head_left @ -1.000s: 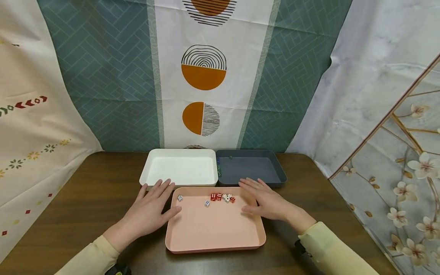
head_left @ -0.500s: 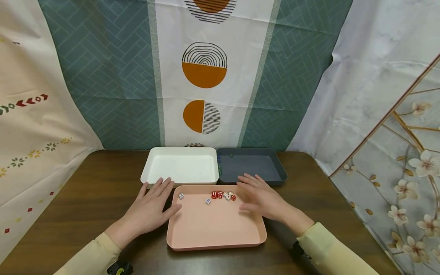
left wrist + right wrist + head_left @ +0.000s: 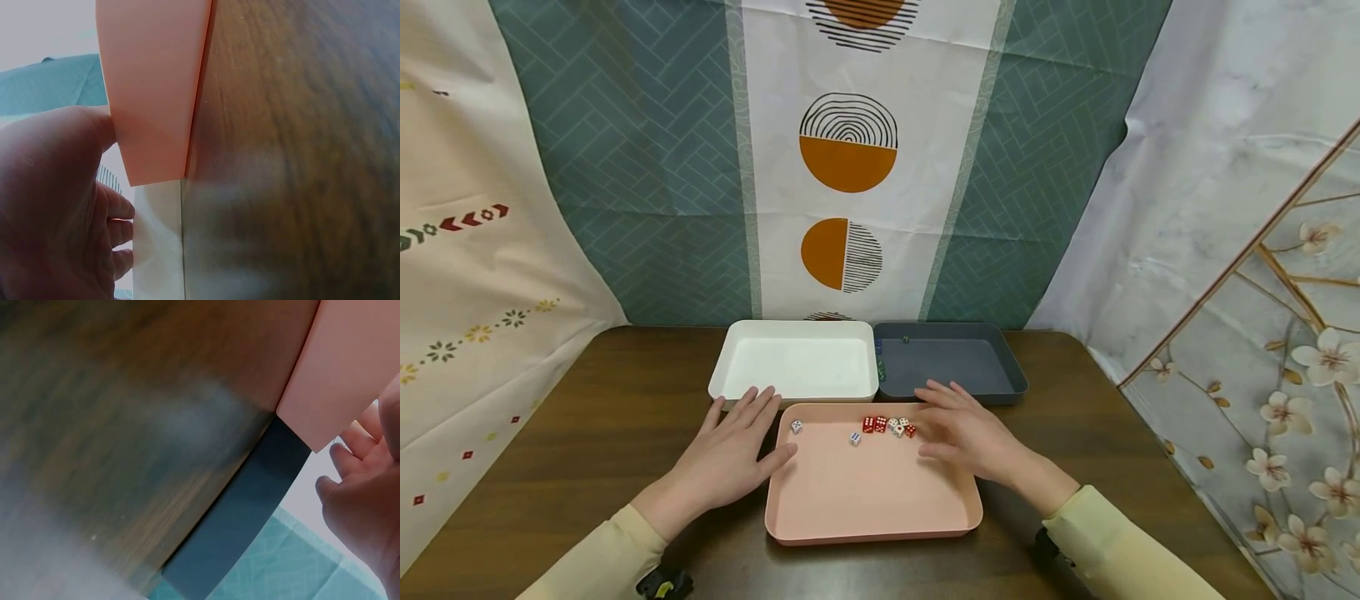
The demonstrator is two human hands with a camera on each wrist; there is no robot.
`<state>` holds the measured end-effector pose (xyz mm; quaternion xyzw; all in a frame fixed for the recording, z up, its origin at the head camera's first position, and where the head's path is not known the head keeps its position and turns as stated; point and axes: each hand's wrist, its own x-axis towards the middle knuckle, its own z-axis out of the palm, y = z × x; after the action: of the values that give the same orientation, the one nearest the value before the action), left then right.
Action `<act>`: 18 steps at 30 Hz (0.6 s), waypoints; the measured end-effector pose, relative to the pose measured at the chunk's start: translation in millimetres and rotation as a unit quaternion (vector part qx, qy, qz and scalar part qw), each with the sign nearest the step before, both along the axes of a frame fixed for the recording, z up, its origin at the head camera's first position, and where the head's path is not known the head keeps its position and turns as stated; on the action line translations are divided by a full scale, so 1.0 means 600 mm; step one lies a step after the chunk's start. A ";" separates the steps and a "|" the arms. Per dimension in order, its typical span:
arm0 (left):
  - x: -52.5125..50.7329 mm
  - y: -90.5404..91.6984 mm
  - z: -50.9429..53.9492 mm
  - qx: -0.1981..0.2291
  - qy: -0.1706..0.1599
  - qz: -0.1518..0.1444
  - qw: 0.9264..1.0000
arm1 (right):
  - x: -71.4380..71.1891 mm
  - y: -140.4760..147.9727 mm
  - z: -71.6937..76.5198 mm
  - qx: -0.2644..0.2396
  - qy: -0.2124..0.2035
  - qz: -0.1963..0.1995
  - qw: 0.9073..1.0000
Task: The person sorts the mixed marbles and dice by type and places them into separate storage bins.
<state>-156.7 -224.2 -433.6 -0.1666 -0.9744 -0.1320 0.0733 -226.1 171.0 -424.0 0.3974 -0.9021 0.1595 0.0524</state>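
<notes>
A pink tray (image 3: pixel 872 500) lies at the table's middle, holding dice along its far side: two red dice (image 3: pixel 874 425) side by side, a cluster of white dice (image 3: pixel 898 427) with a red die (image 3: pixel 910 431), and two separate white dice (image 3: pixel 855 438) further left. My left hand (image 3: pixel 726 454), fingers spread, is at the tray's left edge, its fingertips by the white tray's near rim. Over the pink tray's right far corner is my right hand (image 3: pixel 973 437), fingers slightly bent and holding nothing. In the left wrist view, the left hand (image 3: pixel 56 200) is beside the pink tray's wall.
Behind the pink tray stand a white tray (image 3: pixel 801 362) on the left and a dark grey tray (image 3: pixel 955 362) on the right. Several small green and blue dice (image 3: pixel 881 367) lie in the grey one, mostly along its left side. Patterned cloths (image 3: pixel 685 167) hang behind and beside the table.
My right hand has shifted slightly left over the pink tray, its fingers a little more bent. The left hand has stayed nearly still, and the head view has tilted slightly.
</notes>
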 end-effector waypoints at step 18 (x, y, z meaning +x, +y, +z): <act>-0.002 -0.001 -0.004 0.000 0.003 -0.002 1.000 | -0.012 -0.017 -0.007 0.026 0.016 -0.008 1.000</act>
<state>-157.6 -224.6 -435.8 -0.1692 -0.9738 -0.1315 0.0759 -233.0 160.9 -428.4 0.3940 -0.9081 0.1292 0.0579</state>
